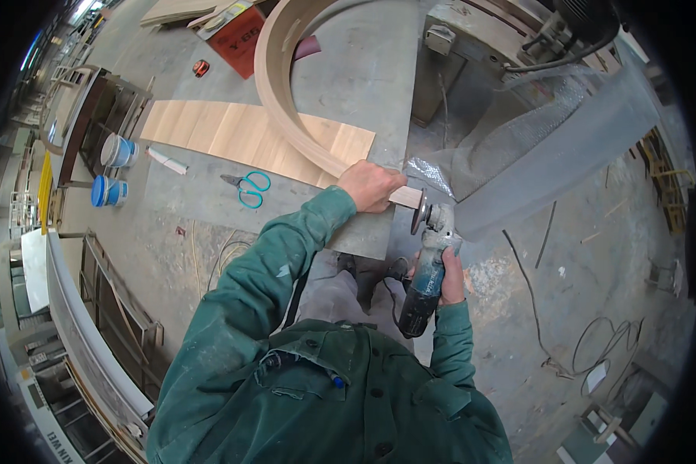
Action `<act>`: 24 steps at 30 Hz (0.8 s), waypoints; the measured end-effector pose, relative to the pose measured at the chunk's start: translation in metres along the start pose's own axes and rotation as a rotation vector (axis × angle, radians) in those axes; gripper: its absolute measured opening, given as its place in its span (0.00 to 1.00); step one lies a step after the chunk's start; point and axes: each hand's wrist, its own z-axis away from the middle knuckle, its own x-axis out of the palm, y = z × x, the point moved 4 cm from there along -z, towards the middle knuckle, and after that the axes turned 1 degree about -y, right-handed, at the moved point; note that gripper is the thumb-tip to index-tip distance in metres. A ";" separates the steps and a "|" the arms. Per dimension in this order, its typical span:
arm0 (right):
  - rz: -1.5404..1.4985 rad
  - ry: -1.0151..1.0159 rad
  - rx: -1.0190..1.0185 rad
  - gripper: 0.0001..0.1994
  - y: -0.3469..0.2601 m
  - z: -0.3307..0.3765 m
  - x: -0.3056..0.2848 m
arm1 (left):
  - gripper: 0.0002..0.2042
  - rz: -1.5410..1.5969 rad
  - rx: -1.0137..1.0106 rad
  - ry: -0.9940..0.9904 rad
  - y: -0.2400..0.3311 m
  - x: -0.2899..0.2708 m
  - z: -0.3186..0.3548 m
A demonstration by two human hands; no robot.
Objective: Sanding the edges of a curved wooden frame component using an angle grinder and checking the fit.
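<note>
My left hand is closed over a curved wooden piece near its end, which sticks out to the right past my fingers. The piece arcs up and away over the grey work table. In my right hand is a blue and black angle grinder, gripped round its body. Its disc stands right at the end of the wooden piece; whether they touch I cannot tell. Beneath the curve lies a flat panel of light wood. Teal-handled scissors rest on the table just left of the panel's near edge.
An orange-red box and a red tape measure are on the far side of the table. Two buckets stand at the left. Bubble wrap and a roll of clear film are at the right. Cables cross the floor.
</note>
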 end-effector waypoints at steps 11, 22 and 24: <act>0.019 0.003 0.048 0.33 -0.002 0.002 0.000 | 0.12 -0.015 0.012 0.012 0.000 -0.003 0.001; 0.008 0.013 0.034 0.31 0.009 -0.009 -0.012 | 0.13 0.025 0.024 -0.008 0.000 -0.002 -0.001; -0.066 0.019 0.087 0.24 0.017 -0.012 -0.019 | 0.12 0.034 0.011 -0.014 0.000 -0.002 -0.002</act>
